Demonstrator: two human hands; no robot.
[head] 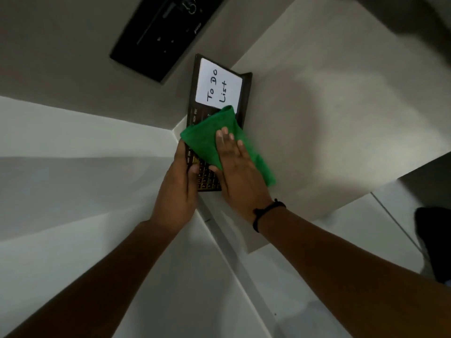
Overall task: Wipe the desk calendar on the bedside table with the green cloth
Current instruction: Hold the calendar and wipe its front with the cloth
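The desk calendar (240, 93) is a dark brown board with gold month and date markings and a white "To Do List" card, standing on the beige bedside table (329, 123) against the wall. My left hand (179, 184) grips its near left edge, thumb over the date grid. My right hand (240, 172) lies flat with fingers spread on the green cloth (207, 140), pressing it against the calendar's middle. The cloth hides the central part of the board and trails off to the right over the table.
A black panel (156, 37) hangs on the wall above the calendar. White bedding or a mattress edge (73, 179) lies to the left and below. A dark shoe (434, 240) shows at the right, on the floor beside the table.
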